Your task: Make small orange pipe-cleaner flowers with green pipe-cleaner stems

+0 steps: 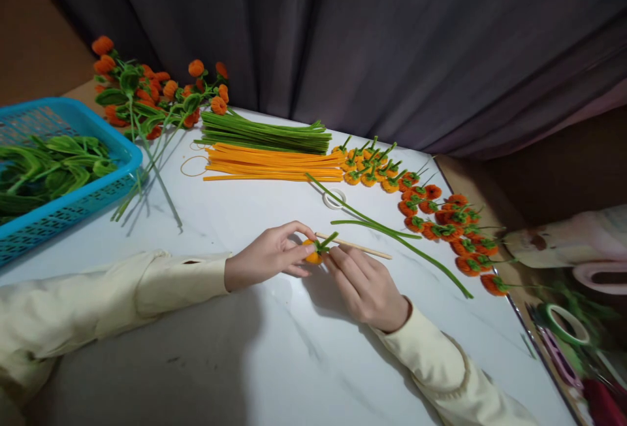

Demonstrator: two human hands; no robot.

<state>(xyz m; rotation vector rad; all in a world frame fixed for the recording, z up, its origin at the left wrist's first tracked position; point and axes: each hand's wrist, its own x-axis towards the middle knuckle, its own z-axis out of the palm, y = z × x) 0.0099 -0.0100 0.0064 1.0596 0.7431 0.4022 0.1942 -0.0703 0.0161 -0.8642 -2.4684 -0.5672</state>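
Note:
My left hand [269, 253] has its fingers wrapped round a small yellow-orange pumpkin-shaped piece [312, 255] with green stems on top. From the right, my right hand [365, 282] pinches at the green part of the same piece; the fingertips are closed on a green stem end. A thin wooden stick [365, 247] lies just beyond my right hand's fingers. Behind it are long green fuzzy stems [392, 229] and a white ring of tape [334, 199] on the white table.
Bundles of green stems [264, 133] and orange stems [274, 163] lie at the back. A blue basket [73, 200] of leaves stands left, near orange flowers [151, 89]. Rows of orange pieces [441, 220] line the right. Green tape [565, 323] and tools are at far right.

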